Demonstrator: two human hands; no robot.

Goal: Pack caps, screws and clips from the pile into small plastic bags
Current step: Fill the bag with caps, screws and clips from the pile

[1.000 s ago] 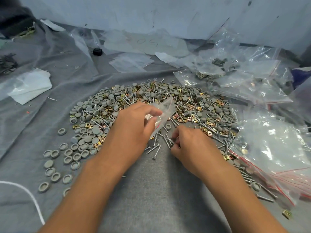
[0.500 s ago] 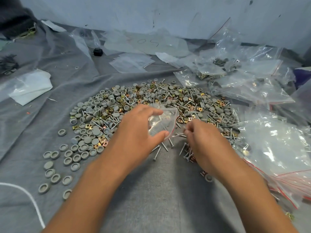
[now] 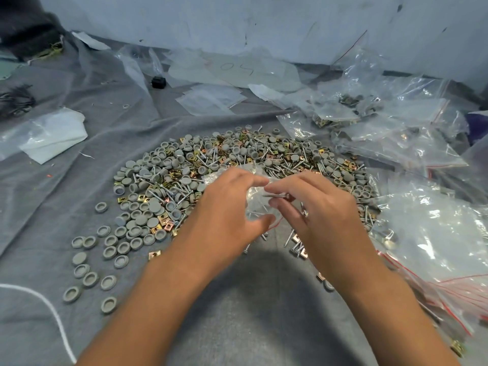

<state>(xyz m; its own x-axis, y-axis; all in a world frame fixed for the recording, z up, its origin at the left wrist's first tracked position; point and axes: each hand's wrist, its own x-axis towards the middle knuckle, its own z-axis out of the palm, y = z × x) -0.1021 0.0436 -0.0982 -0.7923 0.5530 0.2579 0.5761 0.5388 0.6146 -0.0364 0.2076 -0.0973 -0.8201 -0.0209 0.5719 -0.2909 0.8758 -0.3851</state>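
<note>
Left hand [image 3: 227, 207]: curled round a small clear bag [image 3: 254, 200], thumb under it, fingers over its top edge, held just above the near edge of the pile [image 3: 237, 165]. Right hand [image 3: 317, 207]: closed on a few screws [image 3: 274, 196], pinched at the fingertips, tips pointing left at the bag's mouth; one more screw end seen sticking out near the palm. Whether any screw was already inside the bag: could not tell, plastic too blurred.

Pile spread on a grey cloth [image 3: 250, 299] over the table: grey round caps [image 3: 153, 207], silver screws, brass-coloured clips [image 3: 169, 227], all mixed. Loose caps scattered to the left of the pile, some hollow side up. A few screws and clips lying on the cloth just under the right wrist.

Right of the pile: a heap of clear bags with red strips [image 3: 435, 247], some further back filled with parts [image 3: 340, 112]. Far left: a white plastic sheet [image 3: 52, 133]. Behind: a small black object [image 3: 158, 81] and more flat plastic. White cord [image 3: 52, 310] at lower left.
</note>
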